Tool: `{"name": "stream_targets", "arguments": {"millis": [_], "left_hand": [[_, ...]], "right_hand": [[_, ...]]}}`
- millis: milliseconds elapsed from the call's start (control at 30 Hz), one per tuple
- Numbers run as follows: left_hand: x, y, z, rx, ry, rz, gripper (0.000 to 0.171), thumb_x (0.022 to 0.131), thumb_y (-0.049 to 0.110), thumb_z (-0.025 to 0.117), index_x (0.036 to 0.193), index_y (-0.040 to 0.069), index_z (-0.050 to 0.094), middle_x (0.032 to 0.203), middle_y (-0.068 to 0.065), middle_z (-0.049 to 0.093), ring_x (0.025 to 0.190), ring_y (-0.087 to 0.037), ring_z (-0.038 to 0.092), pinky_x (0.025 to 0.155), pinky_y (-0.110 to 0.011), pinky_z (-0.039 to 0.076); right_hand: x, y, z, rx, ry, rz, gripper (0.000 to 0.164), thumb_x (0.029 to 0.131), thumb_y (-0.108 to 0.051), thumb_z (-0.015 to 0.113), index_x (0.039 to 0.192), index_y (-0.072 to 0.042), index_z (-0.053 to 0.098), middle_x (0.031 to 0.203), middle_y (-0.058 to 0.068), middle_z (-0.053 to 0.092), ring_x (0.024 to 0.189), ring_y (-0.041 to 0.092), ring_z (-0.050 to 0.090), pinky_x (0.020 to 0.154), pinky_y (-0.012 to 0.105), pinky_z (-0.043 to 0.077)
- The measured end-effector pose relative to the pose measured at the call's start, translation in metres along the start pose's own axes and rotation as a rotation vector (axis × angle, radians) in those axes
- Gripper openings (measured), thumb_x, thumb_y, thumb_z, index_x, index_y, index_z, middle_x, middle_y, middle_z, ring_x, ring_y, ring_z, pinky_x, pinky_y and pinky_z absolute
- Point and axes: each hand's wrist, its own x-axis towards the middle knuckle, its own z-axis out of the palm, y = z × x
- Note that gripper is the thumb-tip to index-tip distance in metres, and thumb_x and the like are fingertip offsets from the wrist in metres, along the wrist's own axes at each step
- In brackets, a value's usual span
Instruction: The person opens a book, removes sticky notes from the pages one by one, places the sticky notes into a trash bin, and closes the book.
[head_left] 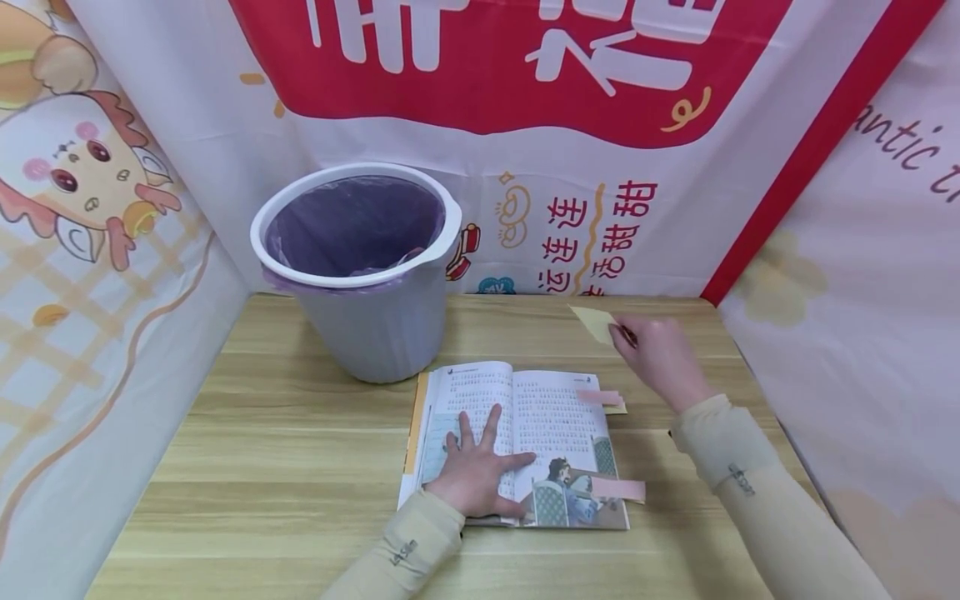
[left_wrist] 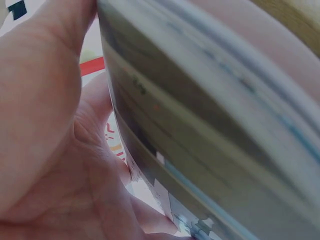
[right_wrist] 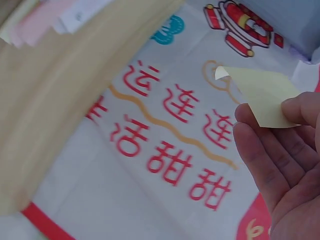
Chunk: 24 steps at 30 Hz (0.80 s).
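An open book (head_left: 555,417) lies on the table with printed text and a picture on its right page. My left hand (head_left: 476,475) rests spread across the book near its middle fold, fingers straight and pointing away from me. In the left wrist view the palm and fingers lean against the pages (left_wrist: 190,120). My right hand (head_left: 663,354), raised to the right of the book, pinches a pale yellow sticky note (right_wrist: 265,95) between thumb and fingers. One corner of the note curls up. Pink sticky tabs (head_left: 618,488) stick out from the book's right edge.
Behind the book to the left stands a grey bin (head_left: 375,325) with a purple liner hanging over its white rim. The wooden table (head_left: 285,467) meets a printed cloth (head_left: 480,150) at the back, with more cloth on both sides.
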Motion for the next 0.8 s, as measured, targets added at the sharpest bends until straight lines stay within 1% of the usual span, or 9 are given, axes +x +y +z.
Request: {"name": "stream_targets", "arguments": {"millis": [133, 233, 333, 500, 633, 733, 800], "left_hand": [[0.001, -0.001, 0.002, 0.002, 0.006, 0.004, 0.076, 0.065, 0.073, 0.067, 0.136, 0.054, 0.050, 0.166, -0.016, -0.001, 0.135, -0.070, 0.010, 0.101, -0.076, 0.024], [0.002, -0.002, 0.003, 0.002, 0.007, 0.005, 0.075, 0.065, 0.073, 0.067, 0.136, 0.055, 0.050, 0.166, -0.016, -0.001, 0.135, -0.070, 0.010, 0.101, -0.076, 0.024], [0.002, -0.002, 0.003, 0.002, 0.008, 0.004, 0.075, 0.065, 0.074, 0.066, 0.136, 0.054, 0.050, 0.166, -0.016, -0.001, 0.135, -0.070, 0.010, 0.101, -0.076, 0.025], [0.001, -0.003, 0.002, 0.004, 0.009, 0.008, 0.075, 0.065, 0.074, 0.066, 0.136, 0.054, 0.050, 0.166, -0.017, 0.000, 0.135, -0.070, 0.010, 0.101, -0.076, 0.025], [0.000, -0.002, 0.001, 0.011, -0.002, 0.011, 0.077, 0.064, 0.076, 0.065, 0.136, 0.055, 0.049, 0.166, -0.016, -0.001, 0.136, -0.069, 0.010, 0.102, -0.075, 0.026], [-0.001, -0.002, 0.000, 0.017, -0.014, 0.005, 0.077, 0.064, 0.076, 0.065, 0.136, 0.056, 0.048, 0.166, -0.015, -0.001, 0.137, -0.068, 0.011, 0.102, -0.074, 0.026], [-0.001, -0.003, 0.000, 0.018, -0.018, 0.001, 0.078, 0.063, 0.077, 0.065, 0.137, 0.056, 0.048, 0.166, -0.015, -0.002, 0.137, -0.068, 0.011, 0.102, -0.074, 0.026]], "right_hand": [[0.020, -0.010, -0.011, -0.016, 0.040, -0.061, 0.010, 0.087, -0.011, 0.067, 0.087, -0.002, 0.073, 0.074, 0.011, 0.073, 0.054, 0.019, 0.060, 0.055, 0.033, 0.053], [0.036, -0.019, -0.020, -0.028, 0.057, -0.095, 0.013, 0.087, -0.010, 0.068, 0.093, -0.001, 0.074, 0.082, 0.014, 0.075, 0.059, 0.021, 0.066, 0.059, 0.035, 0.056], [0.051, -0.030, -0.028, -0.003, 0.073, -0.122, 0.014, 0.087, -0.009, 0.067, 0.094, 0.000, 0.075, 0.079, 0.014, 0.075, 0.056, 0.021, 0.065, 0.056, 0.033, 0.055], [0.077, -0.046, -0.040, 0.043, 0.132, -0.160, 0.012, 0.087, -0.009, 0.065, 0.088, 0.000, 0.074, 0.075, 0.011, 0.073, 0.054, 0.020, 0.061, 0.053, 0.030, 0.051], [0.096, -0.061, -0.048, 0.059, 0.147, -0.160, 0.016, 0.088, -0.012, 0.065, 0.095, -0.002, 0.075, 0.082, 0.011, 0.074, 0.059, 0.023, 0.064, 0.058, 0.032, 0.054], [0.109, -0.076, -0.052, 0.080, 0.133, -0.159, 0.020, 0.089, -0.015, 0.066, 0.103, -0.004, 0.075, 0.093, 0.011, 0.075, 0.068, 0.024, 0.065, 0.066, 0.033, 0.056], [0.118, -0.086, -0.053, 0.100, 0.127, -0.169, 0.021, 0.090, -0.016, 0.065, 0.105, -0.004, 0.074, 0.098, 0.011, 0.075, 0.073, 0.024, 0.065, 0.071, 0.032, 0.057]]}}
